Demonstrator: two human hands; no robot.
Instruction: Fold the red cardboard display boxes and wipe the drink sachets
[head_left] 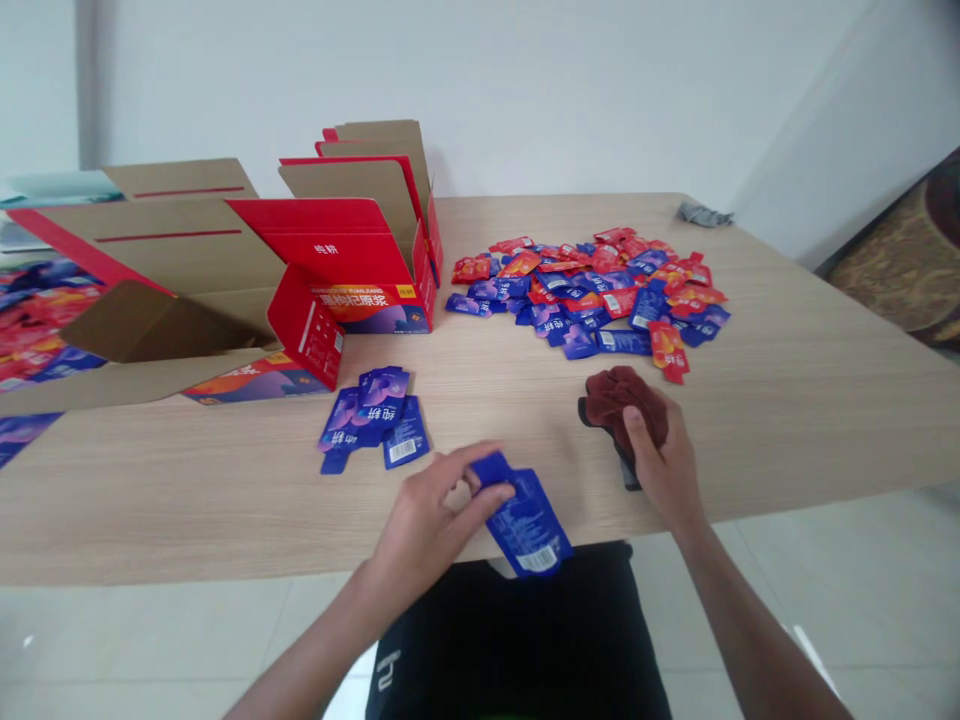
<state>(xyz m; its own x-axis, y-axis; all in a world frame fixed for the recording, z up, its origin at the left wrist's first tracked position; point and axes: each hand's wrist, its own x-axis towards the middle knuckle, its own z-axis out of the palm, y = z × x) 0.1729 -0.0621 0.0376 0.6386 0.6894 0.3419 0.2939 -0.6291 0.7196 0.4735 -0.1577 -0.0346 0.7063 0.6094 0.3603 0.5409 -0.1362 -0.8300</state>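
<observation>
My left hand [439, 510] pinches a blue sachet [529, 520] by its narrow top end, with its printed barcode side facing up over the table's front edge. On the right, my right hand [667, 455] is closed around a bunched dark red cloth [622, 395]. Under the cloth lies a dark object [628, 468], mostly covered, whose kind I cannot make out. Several blue sachets [382, 400] lie in a small overlapping group left of my left hand. Farther back is a loose heap of red and blue sachets [585, 290].
Open cardboard boxes [322, 230] with raised flaps stand at the left and back of the wooden table [810, 400]. More sachets [45, 320] lie at the far left. A crumpled grey item [703, 214] sits at the back right, near the wall.
</observation>
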